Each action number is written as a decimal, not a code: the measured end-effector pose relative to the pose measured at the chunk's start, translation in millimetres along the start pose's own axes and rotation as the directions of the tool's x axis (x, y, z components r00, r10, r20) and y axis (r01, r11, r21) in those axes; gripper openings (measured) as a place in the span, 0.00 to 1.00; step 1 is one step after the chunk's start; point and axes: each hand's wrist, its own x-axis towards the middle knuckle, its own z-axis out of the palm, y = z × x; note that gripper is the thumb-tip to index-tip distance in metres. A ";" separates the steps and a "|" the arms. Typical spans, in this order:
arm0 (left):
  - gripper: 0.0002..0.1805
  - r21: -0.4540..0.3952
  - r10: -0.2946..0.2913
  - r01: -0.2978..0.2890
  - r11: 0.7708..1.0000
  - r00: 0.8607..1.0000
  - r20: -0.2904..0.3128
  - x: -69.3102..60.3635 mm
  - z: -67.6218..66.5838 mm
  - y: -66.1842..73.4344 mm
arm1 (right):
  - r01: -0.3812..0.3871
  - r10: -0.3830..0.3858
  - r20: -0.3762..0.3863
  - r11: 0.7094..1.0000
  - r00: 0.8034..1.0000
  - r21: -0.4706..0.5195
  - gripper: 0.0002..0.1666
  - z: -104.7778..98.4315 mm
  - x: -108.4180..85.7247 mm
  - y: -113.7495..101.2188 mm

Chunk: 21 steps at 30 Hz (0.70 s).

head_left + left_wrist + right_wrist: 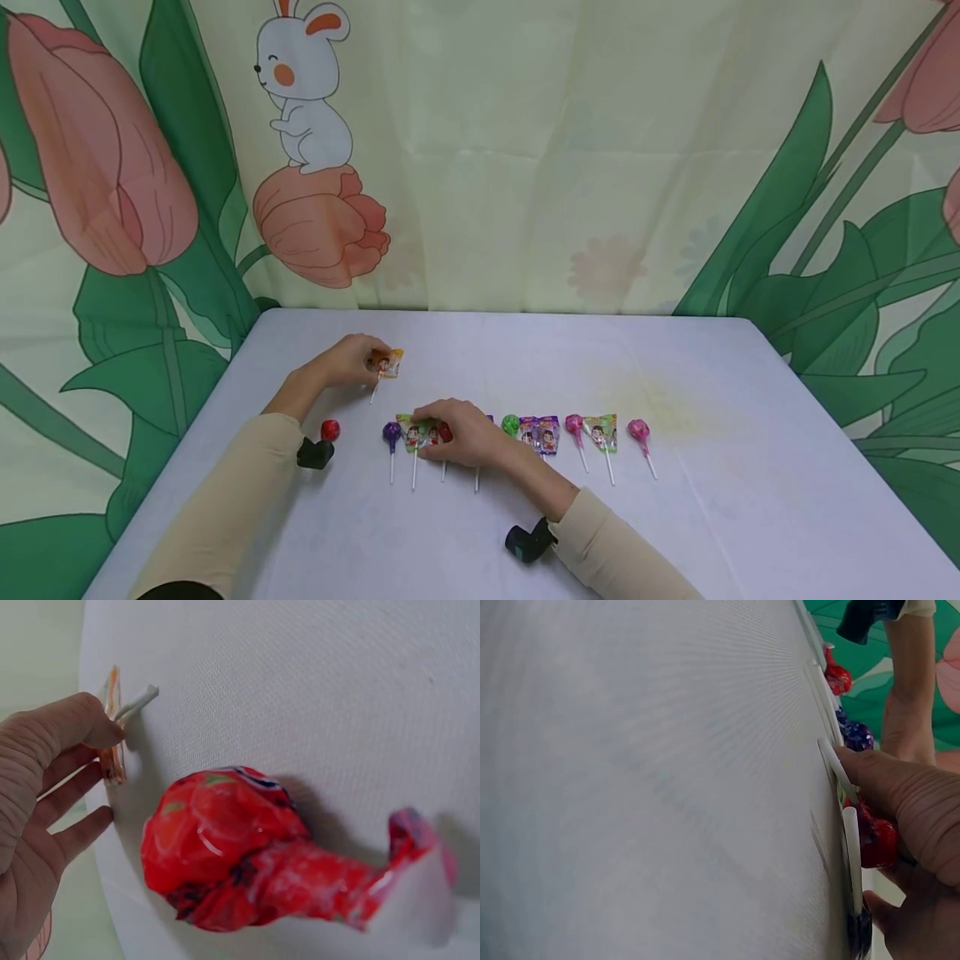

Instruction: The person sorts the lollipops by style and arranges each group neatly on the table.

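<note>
At the table's far left, my left hand (351,360) pinches an orange flat-wrapped lollipop (390,363); its white stick (139,703) shows beside the thumb in the left wrist view. My right hand (465,432) lies over the left part of a row of lollipops, thumb and finger around a green flat-wrapped lollipop (414,435). Under that palm is a red round lollipop (877,838), partly hidden. A purple round lollipop (392,432) forms the row's left end. Apart from the row, another red round lollipop (330,430) lies beside my left wrist.
Right of my right hand the row continues with a green round lollipop (511,425), a purple flat-wrapped one (542,433), a pink one (574,425), a green flat-wrapped one (602,432) and another pink one (639,430). Behind the white table (750,500) hangs a printed curtain (510,167).
</note>
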 end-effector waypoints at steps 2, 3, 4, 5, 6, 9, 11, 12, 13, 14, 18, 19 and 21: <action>0.32 -0.008 -0.005 0.005 1.000 1.000 -0.001 -0.7 -0.1 0.7 | 0.001 -0.001 -0.001 1.000 1.000 -0.004 0.28 -0.7 0.1 -1.2; 0.32 -0.011 -0.007 0.007 1.000 1.000 -0.001 -1.1 0.0 1.0 | 0.001 -0.001 -0.002 1.000 1.000 -0.008 0.29 -0.7 0.3 -1.5; 0.32 -0.015 -0.012 0.012 1.000 1.000 -0.001 -1.7 0.0 1.5 | 0.002 -0.002 -0.003 1.000 1.000 -0.014 0.29 -0.7 0.6 -1.8; 0.32 -0.018 -0.016 0.016 1.000 1.000 -0.001 -2.3 0.2 1.9 | 0.005 -0.005 -0.004 1.000 1.000 -0.020 0.29 -0.7 0.6 -2.2; 0.32 -0.019 -0.015 0.015 1.000 1.000 -0.001 -2.9 0.4 2.2 | 0.007 -0.007 -0.004 1.000 1.000 -0.027 0.30 -0.6 0.8 -2.4; 0.32 -0.016 -0.022 0.022 1.000 1.000 -0.006 -3.0 0.6 2.6 | 0.015 -0.015 -0.003 0.999 1.000 -0.042 0.29 -1.6 1.9 -3.1; 0.32 -0.012 -0.022 0.022 1.000 1.000 -0.008 -2.6 1.0 2.4 | 0.020 -0.020 -0.001 0.998 1.000 -0.055 0.29 -2.5 2.5 -3.9; 0.32 -0.013 -0.024 0.024 1.000 1.000 -0.010 -2.5 1.3 2.3 | 0.021 -0.021 0.002 0.998 1.000 -0.061 0.29 -2.9 2.9 -4.1; 0.31 -0.013 -0.030 0.030 0.999 1.000 -0.010 -2.4 1.5 2.4 | 0.025 -0.024 0.005 0.997 1.000 -0.067 0.29 -3.3 3.2 -4.3; 0.31 -0.013 -0.034 0.034 0.999 0.999 -0.010 -2.7 1.6 2.6 | 0.027 -0.026 0.008 0.997 1.000 -0.074 0.29 -3.6 3.6 -4.4; 0.31 -0.013 -0.037 0.037 0.999 0.999 -0.017 -3.8 1.8 2.9 | 0.039 -0.036 0.026 0.993 0.999 -0.113 0.29 -4.9 5.2 -4.4; 0.31 -0.014 -0.038 0.038 0.999 0.999 -0.018 -4.0 1.7 2.9 | 0.041 -0.038 0.031 0.992 0.999 -0.123 0.29 -5.2 5.7 -4.3; 0.31 -0.018 -0.040 0.039 0.999 0.999 -0.021 -4.3 1.6 2.8 | 0.046 -0.040 0.041 0.989 0.998 -0.143 0.29 -5.5 7.1 -4.0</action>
